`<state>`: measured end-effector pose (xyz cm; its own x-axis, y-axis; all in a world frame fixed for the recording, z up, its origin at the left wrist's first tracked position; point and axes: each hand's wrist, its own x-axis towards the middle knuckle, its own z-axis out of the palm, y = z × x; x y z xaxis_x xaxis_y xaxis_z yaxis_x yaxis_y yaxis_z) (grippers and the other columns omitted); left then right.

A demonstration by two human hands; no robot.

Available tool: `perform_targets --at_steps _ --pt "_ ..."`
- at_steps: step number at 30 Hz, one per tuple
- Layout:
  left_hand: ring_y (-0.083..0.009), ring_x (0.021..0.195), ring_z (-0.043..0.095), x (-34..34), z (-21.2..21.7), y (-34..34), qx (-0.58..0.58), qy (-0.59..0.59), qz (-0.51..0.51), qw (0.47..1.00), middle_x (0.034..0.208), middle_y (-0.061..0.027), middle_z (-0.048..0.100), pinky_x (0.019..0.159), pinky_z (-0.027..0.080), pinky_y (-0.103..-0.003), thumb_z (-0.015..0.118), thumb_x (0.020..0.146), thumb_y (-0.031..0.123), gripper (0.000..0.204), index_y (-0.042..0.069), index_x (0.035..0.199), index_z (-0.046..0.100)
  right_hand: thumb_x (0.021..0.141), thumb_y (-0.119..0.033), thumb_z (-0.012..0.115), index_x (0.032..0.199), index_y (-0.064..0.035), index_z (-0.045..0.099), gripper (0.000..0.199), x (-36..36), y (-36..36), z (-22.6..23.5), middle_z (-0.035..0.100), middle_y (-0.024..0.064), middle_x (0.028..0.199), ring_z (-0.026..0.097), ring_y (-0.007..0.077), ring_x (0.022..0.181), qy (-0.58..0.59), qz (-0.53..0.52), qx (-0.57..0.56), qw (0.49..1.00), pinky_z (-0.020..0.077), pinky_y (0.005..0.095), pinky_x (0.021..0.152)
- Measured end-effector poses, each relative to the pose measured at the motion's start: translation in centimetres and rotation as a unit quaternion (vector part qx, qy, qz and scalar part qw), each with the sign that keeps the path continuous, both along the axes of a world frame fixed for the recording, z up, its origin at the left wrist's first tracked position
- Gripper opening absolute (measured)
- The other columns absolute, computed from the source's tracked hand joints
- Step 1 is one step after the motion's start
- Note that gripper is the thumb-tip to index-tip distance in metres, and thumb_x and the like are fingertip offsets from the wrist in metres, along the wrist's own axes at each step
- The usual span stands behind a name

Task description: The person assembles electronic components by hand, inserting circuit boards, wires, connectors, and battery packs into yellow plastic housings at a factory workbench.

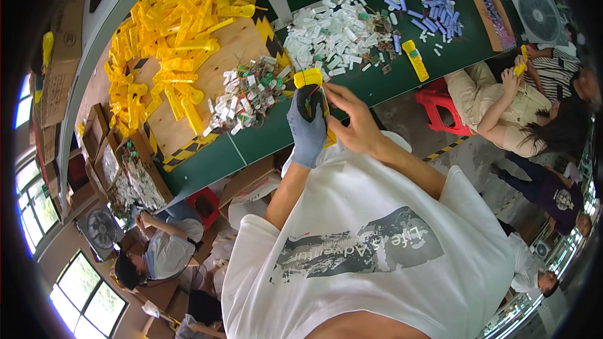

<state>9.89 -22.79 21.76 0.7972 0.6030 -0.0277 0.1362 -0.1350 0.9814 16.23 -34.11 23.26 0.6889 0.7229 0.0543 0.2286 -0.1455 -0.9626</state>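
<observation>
My left hand (306, 131), in a grey-blue glove with a black palm, is closed around a yellow plastic housing (308, 77) held in front of my shirt at the table's near edge. A rounded yellow end sticks out beyond the glove, and a bit of red wire shows beside it. My bare right hand (357, 120) grips the housing's right side with fingers and thumb; the fingertips are partly hidden. Just left of the glove lies a heap of small white and green parts with wires (248, 95). Beyond the hands spreads a larger pile of whitish pieces (333, 34).
Yellow housings (182, 43) are heaped on a wooden board (235, 40) at left. Purple-blue cylindrical cells (440, 12) and a single yellow device (415, 60) lie on the green table (383, 91). A red stool (443, 108) and a seated co-worker (502, 109) are at right.
</observation>
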Motion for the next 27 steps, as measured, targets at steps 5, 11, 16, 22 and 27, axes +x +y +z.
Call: perform_targets --at_steps 5,11,16,22,27 --pt "-0.0199 0.11 0.049 2.3 -8.5 -2.7 -0.059 0.025 -0.169 0.983 0.127 -0.016 0.047 0.091 0.042 -0.031 0.05 0.094 0.018 0.077 0.01 0.146 -0.006 0.08 -0.012 0.06 0.132 -0.0003 0.04 0.056 2.0 -3.3 -7.4 0.05 0.0204 0.123 0.05 0.0355 0.115 0.009 -0.054 -0.15 0.987 0.0395 0.0362 0.097" --pt "-0.0261 0.102 0.059 2.3 -9.6 -2.1 -0.112 0.226 -0.155 0.955 0.123 -0.0242 0.052 0.084 0.048 -0.033 0.053 0.091 0.017 0.07 0.01 0.146 0.01 0.077 -0.023 0.071 0.127 -0.0056 0.044 0.059 12.3 -12.3 -17.0 0.06 0.0201 0.108 0.058 0.0373 0.101 -0.106 -0.269 -0.274 0.917 0.0472 0.0397 0.085" --pt "-0.0153 0.085 0.062 -3.6 -15.3 2.5 -0.173 0.168 -0.065 0.968 0.106 -0.0132 0.06 0.072 0.052 -0.027 0.046 0.094 0.01 0.04 0.004 0.134 0.04 0.075 -0.014 0.069 0.116 -0.007 0.053 0.045 23.4 -21.5 -22.3 0.062 0.0183 0.105 0.059 0.0358 0.101 -0.196 -0.33 -0.34 0.858 0.047 0.0395 0.084" --pt "-0.0121 0.058 0.06 -3.7 -12.1 13.3 -0.03 0.141 0.183 0.972 0.073 -0.006 0.064 0.049 0.046 -0.024 0.05 0.093 0.011 0.019 0.0 0.103 0.062 0.077 -0.018 0.07 0.12 -0.0011 0.054 0.049 27.9 -26.5 -27.2 0.062 0.0147 0.111 0.06 0.027 0.103 -0.009 -0.298 -0.251 0.921 0.0457 0.0344 0.087" --pt "-0.0329 0.098 0.058 2.2 -10.2 27.8 0.226 0.331 0.298 0.866 0.102 -0.0189 0.062 0.083 0.044 -0.042 0.064 0.079 0.037 0.049 0.007 0.116 0.054 0.082 -0.013 0.064 0.119 -0.0011 0.055 0.039 22.8 -21.9 -24.6 0.059 0.0164 0.116 0.056 0.0292 0.108 -0.12 -0.352 -0.238 0.897 0.0436 0.0369 0.091"
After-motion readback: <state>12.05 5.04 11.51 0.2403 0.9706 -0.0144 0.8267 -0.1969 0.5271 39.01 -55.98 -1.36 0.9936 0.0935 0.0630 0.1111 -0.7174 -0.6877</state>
